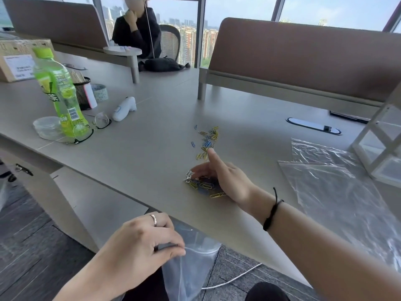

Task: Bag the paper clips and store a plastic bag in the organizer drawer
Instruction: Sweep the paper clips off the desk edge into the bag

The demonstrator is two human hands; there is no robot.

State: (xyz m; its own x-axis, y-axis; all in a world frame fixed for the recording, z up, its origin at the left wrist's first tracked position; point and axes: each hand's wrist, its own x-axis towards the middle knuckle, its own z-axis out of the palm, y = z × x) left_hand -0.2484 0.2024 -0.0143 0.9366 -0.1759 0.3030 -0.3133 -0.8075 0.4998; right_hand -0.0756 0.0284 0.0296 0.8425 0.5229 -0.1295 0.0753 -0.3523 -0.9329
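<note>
My left hand (149, 242) pinches the rim of a clear plastic bag (191, 270), holding it below the desk's front edge. My right hand (225, 177) lies on the desk with fingers cupped over a heap of coloured paper clips (201, 185) close to that edge. Its thumb points up. Further back lies a scatter of yellow and blue paper clips (208, 140). The white organizer (382, 144) stands at the right edge, only partly in view.
Two more clear bags (329, 183) lie flat at the right, by the organizer. At the left stand a green bottle (58, 92), a clear tub (46, 127), glasses (93, 127), a mesh cup (83, 92) and a white device (124, 108). A person sits at the far desk.
</note>
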